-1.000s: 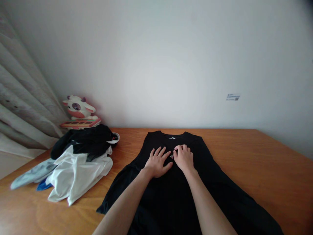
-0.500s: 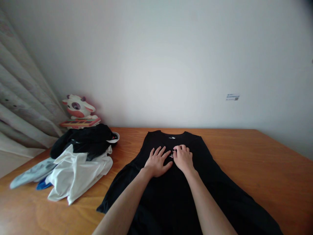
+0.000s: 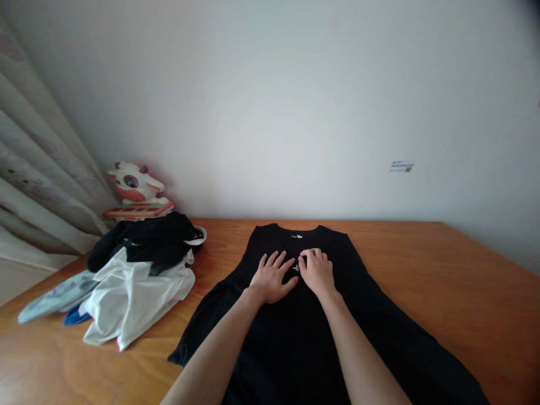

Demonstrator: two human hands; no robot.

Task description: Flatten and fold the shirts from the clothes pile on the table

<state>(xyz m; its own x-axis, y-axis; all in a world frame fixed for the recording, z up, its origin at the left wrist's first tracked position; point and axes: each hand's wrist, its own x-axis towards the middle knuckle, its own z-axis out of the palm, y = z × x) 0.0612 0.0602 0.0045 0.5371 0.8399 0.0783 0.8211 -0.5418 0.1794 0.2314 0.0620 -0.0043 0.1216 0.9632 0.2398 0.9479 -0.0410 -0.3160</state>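
Observation:
A black garment (image 3: 295, 349), a top or a dress, lies spread flat with its neckline toward the wall and a small white print inside the collar. My left hand (image 3: 272, 278) rests palm down on its chest area with fingers spread. Just to the right, my right hand (image 3: 317, 271) has its fingers curled and thumb drawn in, touching the cloth beside a small pale chest print (image 3: 296, 268). That print is partly covered by the fingers. The lower part of the garment passes under my forearms and out of view.
The garment lies on a wooden table (image 3: 426, 270) against a white wall. At the left is a pile of clothes: black cloth (image 3: 156, 239), white cloth (image 3: 139, 298), grey cloth (image 3: 59, 295) and a blue piece (image 3: 76, 316). Behind it stands a cow-shaped toy keyboard (image 3: 137, 191) near a curtain (image 3: 37, 169).
Almost nothing differs. My right fingers have shifted very slightly at the chest print; my left hand stays in place, and the garment lies as before.

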